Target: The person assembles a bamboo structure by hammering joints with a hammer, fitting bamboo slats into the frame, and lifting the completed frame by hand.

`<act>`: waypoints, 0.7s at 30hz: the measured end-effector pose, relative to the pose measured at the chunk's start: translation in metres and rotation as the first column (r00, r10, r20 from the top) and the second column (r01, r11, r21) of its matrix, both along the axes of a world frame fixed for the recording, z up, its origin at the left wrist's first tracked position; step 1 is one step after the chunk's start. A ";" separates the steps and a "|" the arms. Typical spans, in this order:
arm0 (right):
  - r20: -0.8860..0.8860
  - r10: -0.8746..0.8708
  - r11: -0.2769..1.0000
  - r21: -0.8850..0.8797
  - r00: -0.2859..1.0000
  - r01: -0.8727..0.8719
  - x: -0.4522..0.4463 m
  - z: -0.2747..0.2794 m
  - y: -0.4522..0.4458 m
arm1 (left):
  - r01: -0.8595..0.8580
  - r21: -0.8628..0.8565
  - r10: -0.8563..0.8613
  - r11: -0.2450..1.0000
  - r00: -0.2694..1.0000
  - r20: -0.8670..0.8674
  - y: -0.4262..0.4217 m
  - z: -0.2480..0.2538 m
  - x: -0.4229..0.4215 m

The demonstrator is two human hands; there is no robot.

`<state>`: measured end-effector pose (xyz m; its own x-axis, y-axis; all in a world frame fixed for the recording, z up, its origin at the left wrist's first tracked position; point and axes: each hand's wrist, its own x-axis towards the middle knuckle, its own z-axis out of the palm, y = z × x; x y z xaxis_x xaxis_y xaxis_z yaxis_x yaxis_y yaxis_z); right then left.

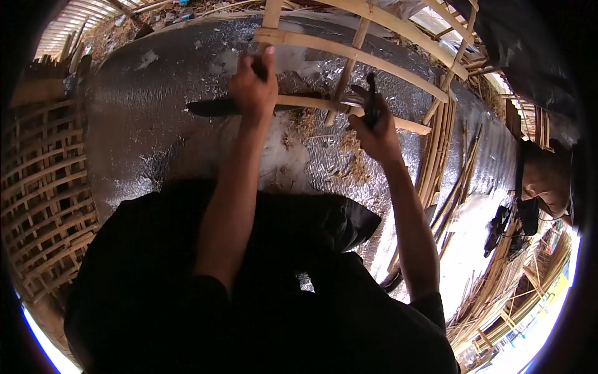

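My left hand (254,87) is closed at the left end of a bamboo lattice frame (349,51), one fingertip reaching up near a slat. What it grips, if anything, is hidden. A long dark blade, like a machete (212,108), shows behind that wrist; I cannot tell whether the hand touches it. My right hand (379,134) is wrapped around a dark pliers-like hand tool (372,107) beside the frame's lower slat (408,126). The tool's curved end lies close to an upright strip. Its exact kind is too dark to tell.
Under the frame spreads a shiny silver sheet (143,93) with scattered shavings (356,167). A woven bamboo lattice (47,187) stands at the left. Bundled bamboo strips (435,153) lie at the right. Another person's foot (545,181) appears at the far right.
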<state>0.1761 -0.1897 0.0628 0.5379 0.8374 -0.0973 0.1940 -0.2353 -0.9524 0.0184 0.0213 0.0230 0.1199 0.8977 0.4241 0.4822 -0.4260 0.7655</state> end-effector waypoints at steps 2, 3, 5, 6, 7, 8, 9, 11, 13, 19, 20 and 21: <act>-0.174 0.008 0.993 -0.114 0.985 -0.028 0.008 -0.008 0.007 | -0.009 -0.044 0.010 0.999 1.000 0.025 -0.007 0.012 -0.003; -0.259 0.010 0.984 -0.171 0.966 -0.056 0.010 -0.011 0.011 | -0.012 -0.042 0.014 0.999 0.999 0.034 -0.009 0.015 -0.003; -0.380 -0.048 0.999 -0.033 0.924 0.038 0.006 -0.014 0.013 | -0.028 -0.041 0.030 0.999 0.998 0.046 -0.011 0.018 -0.005; -0.377 -0.032 0.997 -0.076 0.926 0.004 0.011 -0.008 0.012 | -0.030 -0.034 0.031 0.999 0.999 0.018 -0.010 0.019 -0.006; -0.374 -0.017 0.992 -0.120 0.927 -0.030 0.014 -0.002 0.012 | -0.031 -0.029 0.031 0.999 0.999 -0.011 -0.010 0.021 -0.007; -0.341 0.022 0.992 -0.113 0.940 -0.064 0.014 0.004 0.015 | -0.028 -0.024 0.027 0.999 0.999 -0.037 -0.011 0.020 -0.007; -0.350 0.047 0.987 -0.129 0.935 -0.098 0.016 0.002 0.015 | -0.039 -0.027 0.039 0.999 0.999 -0.014 -0.012 0.016 -0.008; -0.366 0.088 0.977 -0.152 0.926 -0.152 0.022 0.000 0.016 | -0.049 -0.024 0.050 0.999 0.998 0.038 -0.010 0.011 -0.006; -0.389 0.061 0.974 -0.177 0.919 -0.139 0.022 0.002 0.017 | -0.042 -0.053 0.043 0.998 0.999 0.017 -0.009 0.012 -0.007; -0.445 0.080 0.958 -0.214 0.892 -0.192 0.029 0.007 0.027 | -0.035 -0.011 0.034 0.999 0.997 -0.069 -0.005 0.011 -0.005; -0.436 0.068 0.956 -0.227 0.897 -0.183 0.028 0.007 0.028 | -0.036 -0.009 0.035 0.999 0.996 -0.081 -0.005 0.011 -0.005; -0.427 0.059 0.955 -0.239 0.902 -0.176 0.026 0.007 0.030 | -0.043 -0.019 0.042 0.999 0.996 -0.083 -0.005 0.011 -0.005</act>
<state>0.2017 -0.1600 0.0696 0.2999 0.8030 -0.5151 -0.1586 -0.4904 -0.8569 0.0139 0.0162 0.0343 0.1152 0.9114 0.3950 0.5615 -0.3878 0.7310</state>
